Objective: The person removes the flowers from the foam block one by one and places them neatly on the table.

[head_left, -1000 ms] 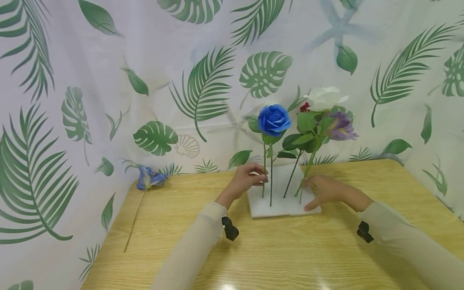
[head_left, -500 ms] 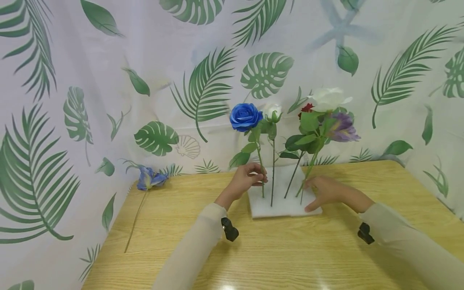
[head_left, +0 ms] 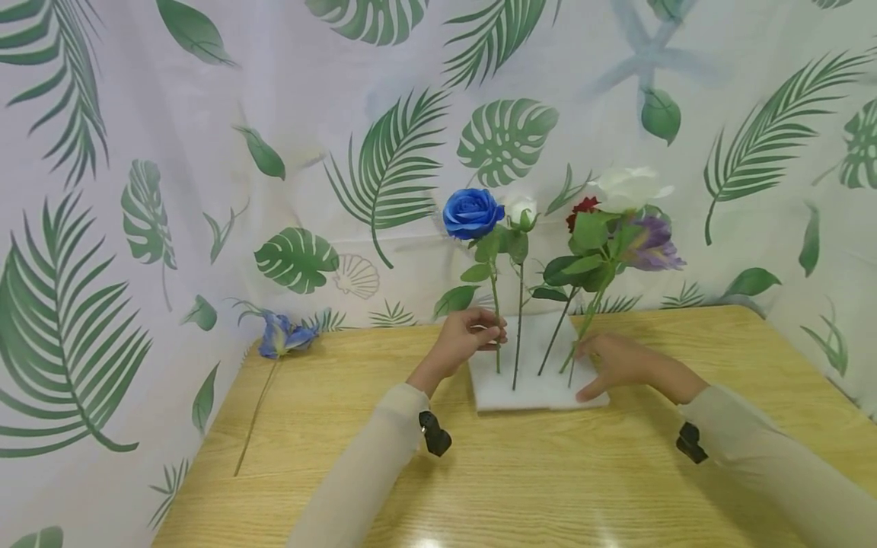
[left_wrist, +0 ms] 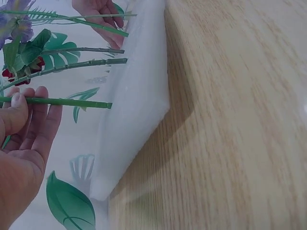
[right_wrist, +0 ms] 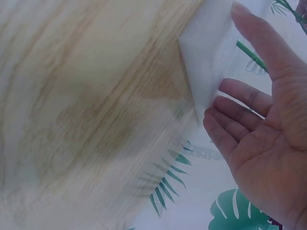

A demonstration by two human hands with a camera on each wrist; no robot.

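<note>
The left hand (head_left: 468, 339) pinches the green stem of a blue rose (head_left: 473, 214) between thumb and fingers. That stem (left_wrist: 72, 102) meets the white foam block (left_wrist: 139, 96) in the left wrist view. My right hand (head_left: 626, 364) rests at the block's right side, its thumb on the top and its fingers (right_wrist: 245, 96) against the edge, not curled round it. Behind the blue rose stands a white rose (head_left: 522, 212). Further right, a purple flower (head_left: 649, 245), a larger white flower (head_left: 626, 188) and a partly hidden red flower (head_left: 582, 211) rise above the foam.
A blue-violet flower (head_left: 281, 336) lies at the table's left edge, its long brown stem (head_left: 256, 418) pointing toward me. The wooden table (head_left: 548, 479) ends at a leaf-printed curtain (head_left: 404, 61) behind and to the left.
The blue rose's head swung left, uncovering the white rose behind it, then shifted slightly right and up. The left hand keeps its pinch on the stem; the right hand stays on the foam.
</note>
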